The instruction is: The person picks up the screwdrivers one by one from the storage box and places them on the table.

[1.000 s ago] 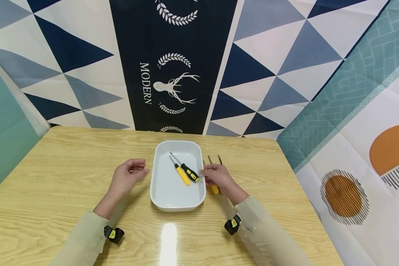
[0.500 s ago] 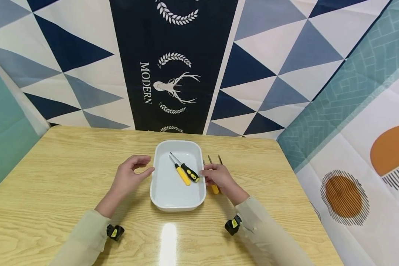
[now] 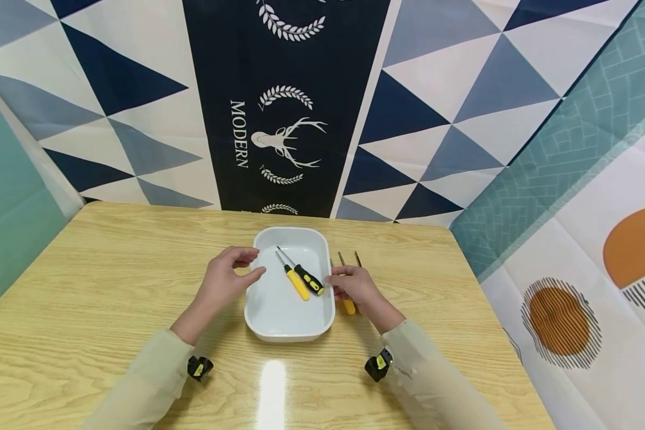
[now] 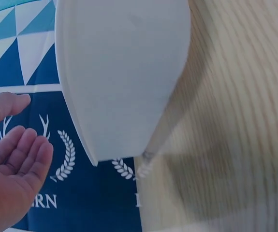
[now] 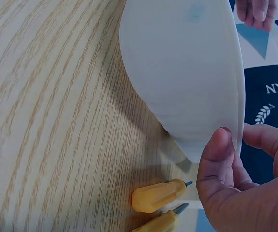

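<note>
A white rectangular tray [image 3: 288, 319] sits on the wooden table. Inside it two screwdrivers lie side by side: one with a yellow handle [image 3: 298, 284], the other with a black-and-yellow handle [image 3: 309, 280]. My right hand [image 3: 356, 288] pinches the tray's right rim, as the right wrist view also shows. My left hand [image 3: 227, 276] hovers at the left rim, thumb and fingers spread apart and holding nothing; in the left wrist view it stays clear of the tray wall. Yellow-handled screwdrivers [image 5: 157, 195] lie just right of the tray, partly hidden under my right hand.
The wooden table [image 3: 134, 286] ends at a patterned wall cloth [image 3: 279, 107] behind the tray. Another cloth with orange shapes [image 3: 559, 322] hangs along the right side.
My left hand has moved right and slightly away from me, from beside the tray to its left rim. The right hand keeps its place on the tray, which has not moved.
</note>
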Available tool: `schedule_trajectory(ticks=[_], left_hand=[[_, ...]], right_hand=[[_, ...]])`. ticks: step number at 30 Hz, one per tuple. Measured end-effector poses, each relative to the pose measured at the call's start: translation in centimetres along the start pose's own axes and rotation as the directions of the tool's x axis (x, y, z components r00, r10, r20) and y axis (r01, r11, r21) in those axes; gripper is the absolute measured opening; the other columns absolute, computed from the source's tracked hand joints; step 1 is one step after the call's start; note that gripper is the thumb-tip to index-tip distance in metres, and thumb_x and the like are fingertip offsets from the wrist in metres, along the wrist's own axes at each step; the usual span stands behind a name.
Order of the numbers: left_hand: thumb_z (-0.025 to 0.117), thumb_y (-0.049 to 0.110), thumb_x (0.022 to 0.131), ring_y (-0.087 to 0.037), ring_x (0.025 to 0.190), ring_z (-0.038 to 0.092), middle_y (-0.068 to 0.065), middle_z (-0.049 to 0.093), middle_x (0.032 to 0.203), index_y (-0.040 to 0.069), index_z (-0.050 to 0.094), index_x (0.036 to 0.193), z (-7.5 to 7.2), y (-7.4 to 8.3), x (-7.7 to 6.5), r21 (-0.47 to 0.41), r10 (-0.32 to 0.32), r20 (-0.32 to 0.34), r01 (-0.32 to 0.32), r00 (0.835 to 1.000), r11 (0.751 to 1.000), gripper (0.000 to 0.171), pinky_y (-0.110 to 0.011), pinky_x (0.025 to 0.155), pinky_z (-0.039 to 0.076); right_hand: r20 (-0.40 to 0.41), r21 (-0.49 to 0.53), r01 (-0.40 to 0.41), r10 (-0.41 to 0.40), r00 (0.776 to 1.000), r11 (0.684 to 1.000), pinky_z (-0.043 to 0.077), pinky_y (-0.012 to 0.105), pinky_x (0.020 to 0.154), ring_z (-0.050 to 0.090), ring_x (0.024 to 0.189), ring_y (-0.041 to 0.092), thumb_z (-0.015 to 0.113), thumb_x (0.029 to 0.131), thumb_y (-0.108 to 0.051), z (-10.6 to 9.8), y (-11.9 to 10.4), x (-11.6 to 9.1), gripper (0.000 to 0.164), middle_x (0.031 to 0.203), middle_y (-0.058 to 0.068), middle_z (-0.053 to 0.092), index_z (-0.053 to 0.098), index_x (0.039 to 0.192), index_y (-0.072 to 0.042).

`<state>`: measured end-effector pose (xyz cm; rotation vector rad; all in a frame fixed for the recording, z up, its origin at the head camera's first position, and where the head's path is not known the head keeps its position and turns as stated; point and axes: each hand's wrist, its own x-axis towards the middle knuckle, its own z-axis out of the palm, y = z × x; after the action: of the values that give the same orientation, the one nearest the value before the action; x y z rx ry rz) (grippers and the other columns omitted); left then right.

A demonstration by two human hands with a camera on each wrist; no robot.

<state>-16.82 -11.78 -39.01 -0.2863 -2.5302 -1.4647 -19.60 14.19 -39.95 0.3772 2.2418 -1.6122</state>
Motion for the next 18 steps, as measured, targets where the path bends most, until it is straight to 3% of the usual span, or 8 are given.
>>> schedule_trajectory(ticks=[11,18], left_hand=[[0.069,0.022,0.076,-0.022,0.089,0.058,-0.009,0.060,0.098,0.005,0.059,0.107,1.4,1.9,0.8,0.031,-0.103,0.034,0.102,0.994,0.994,0.037,-0.032,0.080,0.052],[0.069,0.022,0.076,-0.021,0.088,0.059,-0.008,0.062,0.097,0.005,0.060,0.104,2.1,2.7,1.1,0.004,-0.178,0.057,0.178,0.982,0.984,0.034,-0.028,0.077,0.052]], right_hand=[[-0.005,-0.005,-0.015,0.015,1.000,1.000,0.054,0.027,0.060,0.057,0.060,0.014,0.064,0.079,-0.014,0.1,-0.2,0.0,0.034,0.084,0.012,0.062,0.057,0.110,-0.003],[-0.003,-0.012,-0.019,0.019,1.000,1.000,0.055,0.028,0.061,0.057,0.061,0.014,0.064,0.080,-0.015,0.0,-0.2,0.1,0.032,0.086,0.012,0.062,0.057,0.109,-0.003]])
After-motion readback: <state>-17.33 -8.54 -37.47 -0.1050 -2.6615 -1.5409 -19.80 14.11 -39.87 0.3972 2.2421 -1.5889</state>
